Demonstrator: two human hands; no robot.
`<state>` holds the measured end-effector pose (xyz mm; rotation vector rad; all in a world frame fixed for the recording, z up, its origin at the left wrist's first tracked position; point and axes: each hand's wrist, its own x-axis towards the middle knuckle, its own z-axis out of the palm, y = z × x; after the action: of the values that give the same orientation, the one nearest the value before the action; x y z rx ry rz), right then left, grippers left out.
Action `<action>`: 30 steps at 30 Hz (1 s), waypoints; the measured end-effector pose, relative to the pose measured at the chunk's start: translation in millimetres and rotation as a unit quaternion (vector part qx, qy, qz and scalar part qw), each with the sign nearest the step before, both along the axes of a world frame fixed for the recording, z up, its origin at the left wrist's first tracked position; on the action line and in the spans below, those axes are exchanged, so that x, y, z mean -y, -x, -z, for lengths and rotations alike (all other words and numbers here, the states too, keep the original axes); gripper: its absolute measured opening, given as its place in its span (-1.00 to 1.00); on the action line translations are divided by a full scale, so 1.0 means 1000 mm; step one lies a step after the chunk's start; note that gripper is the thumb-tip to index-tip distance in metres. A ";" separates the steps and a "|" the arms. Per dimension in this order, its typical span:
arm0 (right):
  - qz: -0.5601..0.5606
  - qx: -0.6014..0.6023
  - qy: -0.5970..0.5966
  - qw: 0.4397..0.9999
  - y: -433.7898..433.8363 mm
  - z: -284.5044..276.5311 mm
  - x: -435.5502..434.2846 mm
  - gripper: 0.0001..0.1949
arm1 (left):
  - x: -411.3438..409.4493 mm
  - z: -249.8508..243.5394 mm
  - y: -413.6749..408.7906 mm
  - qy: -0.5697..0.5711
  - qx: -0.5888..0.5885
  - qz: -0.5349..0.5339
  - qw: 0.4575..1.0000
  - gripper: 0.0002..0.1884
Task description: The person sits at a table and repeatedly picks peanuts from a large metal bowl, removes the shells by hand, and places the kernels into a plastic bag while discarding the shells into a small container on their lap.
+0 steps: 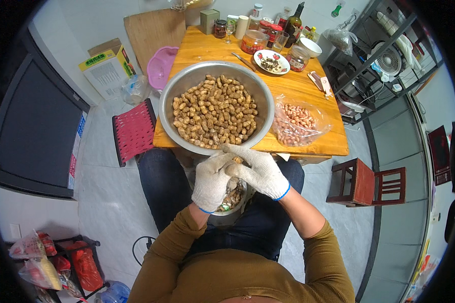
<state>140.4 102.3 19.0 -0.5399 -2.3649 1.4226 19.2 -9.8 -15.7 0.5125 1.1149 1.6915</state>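
Observation:
My left hand point(211, 183) and my right hand point(259, 170), both in white knitted gloves, meet just in front of the table edge. Between their fingers is a peanut in its shell point(237, 160), partly covered by the gloves. Below them, between my knees, stands a bin point(226, 213) with shells and scraps in it. A large steel basin point(266, 110) filled with unshelled peanuts point(216, 110) rests on the wooden table point(197, 43), beyond my hands. To its right lies a clear plastic bag point(320, 127) of shelled pink peanuts point(297, 115).
Behind the basin are a knife point(244, 62), a floral plate point(272, 71) with dark bits, a jar point(298, 58), a white bowl point(311, 47) and a dark bottle point(294, 24). A red chair point(364, 181) stands right; a pink woven stool point(134, 130) stands left.

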 end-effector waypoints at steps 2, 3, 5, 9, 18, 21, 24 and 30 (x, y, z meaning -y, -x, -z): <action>0.004 -0.007 -0.032 0.999 -0.001 0.007 -0.001 -0.44 | -0.003 0.006 0.001 0.002 -0.038 -0.001 0.999 -0.78; -0.003 0.000 0.006 1.000 0.000 0.005 -0.002 -0.45 | -0.004 0.006 0.001 0.004 -0.057 -0.002 0.998 -0.77; -0.016 0.015 0.083 0.996 0.001 0.001 -0.008 -0.47 | -0.006 0.004 0.002 0.023 -0.113 -0.007 0.993 -0.76; -0.014 0.049 0.220 0.974 -0.002 -0.006 -0.019 -0.48 | -0.006 -0.014 0.001 0.062 -0.169 0.002 0.984 -0.76; 0.008 -0.027 0.388 0.921 0.008 -0.005 -0.009 -0.46 | -0.010 -0.009 0.002 0.032 -0.066 -0.028 0.997 -0.72; 0.006 -0.073 0.277 0.958 0.007 0.006 -0.008 -0.50 | -0.009 -0.009 0.006 -0.006 -0.006 0.001 1.000 -0.69; 0.052 -0.097 0.046 0.993 0.009 0.006 -0.002 -0.58 | -0.010 -0.001 0.008 0.014 -0.002 0.009 1.000 -0.69; 0.063 -0.031 -0.218 0.973 0.005 -0.012 -0.001 -0.70 | -0.009 0.000 0.006 0.008 -0.015 -0.012 1.000 -0.70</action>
<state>135.8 103.1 31.4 -0.5036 -2.4382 0.8155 12.7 -0.8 -15.4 0.5193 1.1593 1.6986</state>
